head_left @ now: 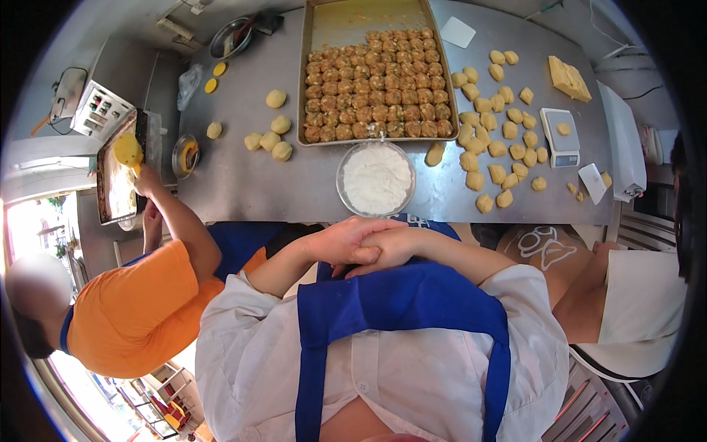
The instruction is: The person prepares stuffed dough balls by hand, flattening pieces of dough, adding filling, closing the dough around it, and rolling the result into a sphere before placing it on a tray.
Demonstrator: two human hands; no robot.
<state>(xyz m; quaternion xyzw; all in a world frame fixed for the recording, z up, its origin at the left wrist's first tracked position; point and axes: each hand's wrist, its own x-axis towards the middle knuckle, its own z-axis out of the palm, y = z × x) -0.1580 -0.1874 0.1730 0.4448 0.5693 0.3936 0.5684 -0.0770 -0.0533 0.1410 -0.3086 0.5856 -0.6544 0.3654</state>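
Note:
My left hand (pixel 342 237) and my right hand (pixel 394 247) are clasped together in front of my blue apron (pixel 401 291), just off the near table edge. The left fingers lie over the right hand, and no object shows in either. Nearest to them stands a clear bowl of white powder (pixel 375 180). Beyond it is a large metal tray (pixel 339 18) with rows of brown, green-flecked filling balls (pixel 375 92). To the right lie many pale yellow dough pieces (pixel 508 131); several rounder dough balls (pixel 280 124) are on the left.
At right are a scale (pixel 561 138), a dough block (pixel 568 79) and white scrapers (pixel 593 182). A co-worker in an orange shirt (pixel 140 313) holds a yellow utensil (pixel 127 151) over a tray (pixel 110 202) at left. Another person in white sits close at right (pixel 641 298).

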